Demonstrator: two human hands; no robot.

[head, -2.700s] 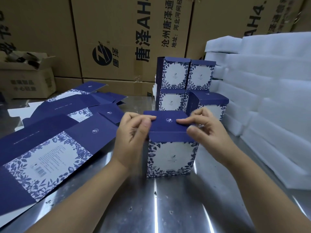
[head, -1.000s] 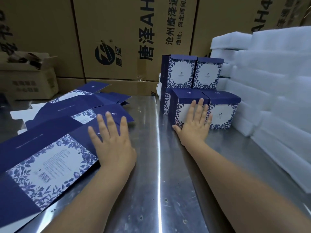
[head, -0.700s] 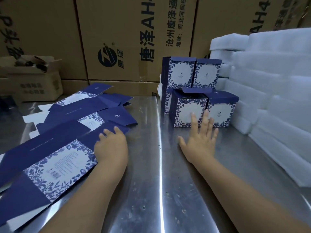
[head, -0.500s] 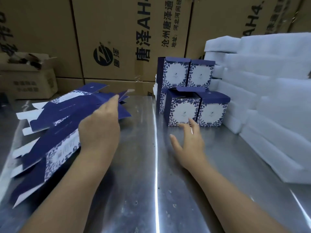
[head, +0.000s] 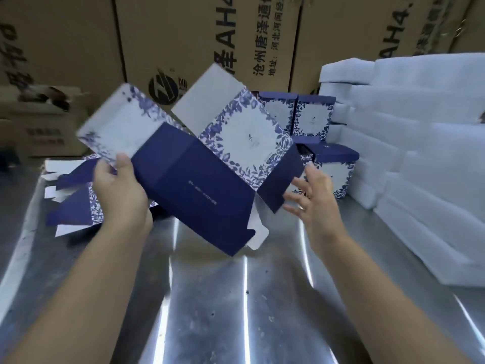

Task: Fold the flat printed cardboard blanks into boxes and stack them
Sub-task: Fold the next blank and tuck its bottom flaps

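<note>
Steel surface (head: 236, 311) below | blank (head: 199, 187) is held aloft, pinched at one edge by left grip (head: 118, 193) | right grip (head: 315, 200) spread, empty | light, bendy card: best supported at both edges

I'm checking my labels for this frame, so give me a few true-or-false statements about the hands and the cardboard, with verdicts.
1. The left hand grips a flat blank held above the steel table. True.
2. The right hand pinches the same blank. False: its fingers are spread and curl round nothing, next to a dark blue flap.
3. Folded boxes stand at the back, beside stacked white foam sheets. True.
4. The pile of flat blanks lies to the right of the foam. False: it lies on the table's left side, behind the left hand.
</note>
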